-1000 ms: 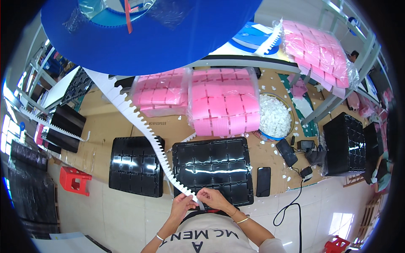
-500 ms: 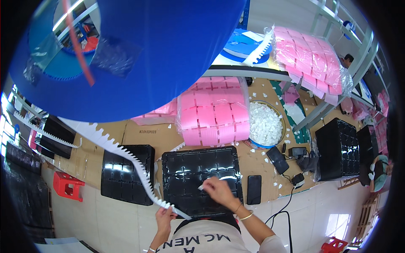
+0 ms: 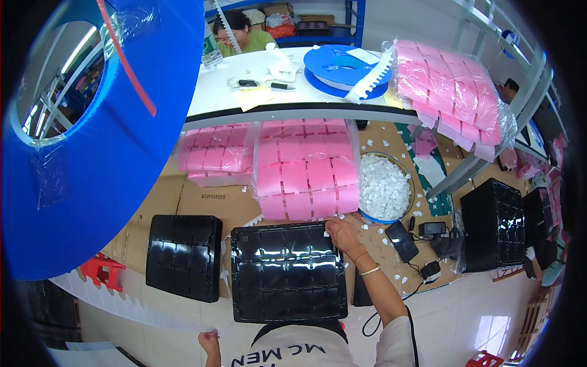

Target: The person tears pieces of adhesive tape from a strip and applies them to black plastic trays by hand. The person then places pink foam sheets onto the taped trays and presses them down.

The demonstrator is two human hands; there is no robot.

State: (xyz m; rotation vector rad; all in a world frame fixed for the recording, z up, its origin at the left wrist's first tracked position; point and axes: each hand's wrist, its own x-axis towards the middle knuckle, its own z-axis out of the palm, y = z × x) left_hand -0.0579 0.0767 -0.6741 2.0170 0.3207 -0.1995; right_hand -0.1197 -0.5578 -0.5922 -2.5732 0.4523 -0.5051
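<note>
Below the left tray's front edge, my left hand (image 3: 209, 344) is pinched on the end of a white toothed strip (image 3: 143, 313). The strip is motion-blurred and runs left toward a large blue reel (image 3: 156, 153), which fills the upper left. A black plastic tray (image 3: 287, 281) with rows of shallow compartments lies right in front of me. At its far right corner, my right hand (image 3: 347, 237) has its fingertips closed on a small white piece (image 3: 328, 231). A dark phone (image 3: 362, 290) is partly hidden under my right forearm.
Another black tray (image 3: 183, 260) lies to the left, and stacked trays (image 3: 494, 226) stand right. Wrapped pink foam sheets (image 3: 309, 174) sit behind, beside a round tub of white scraps (image 3: 385, 186). A shelf (image 3: 257, 113) crosses behind, with a smaller blue reel (image 3: 342, 64); a person is beyond.
My right hand has gone from the tray's middle to its far right corner. My left hand has moved down and left, drawing the strip off the tray; the large reel has shifted left in view.
</note>
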